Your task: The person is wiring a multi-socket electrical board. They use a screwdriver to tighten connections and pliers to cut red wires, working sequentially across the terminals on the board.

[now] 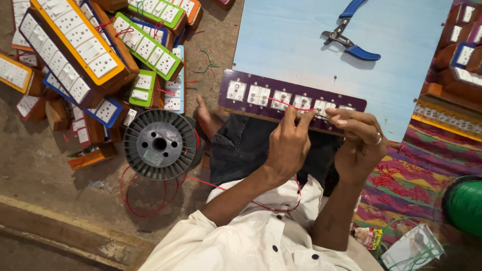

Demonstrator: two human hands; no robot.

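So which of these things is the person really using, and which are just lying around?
In use:
left hand
right hand
red wire
purple switch panel
wire spool

Lying about:
blue pliers
pile of switch boxes
green spool
plastic bag

both hands, left hand (288, 143) and right hand (359, 145), pinch a red wire (291, 106) on the purple switch panel (291, 99).

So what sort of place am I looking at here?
Likely a small floor-level electrical assembly workshop: stacked wooden switchboards with white switches, a black wire spool, and blue-handled pliers on a pale blue board.
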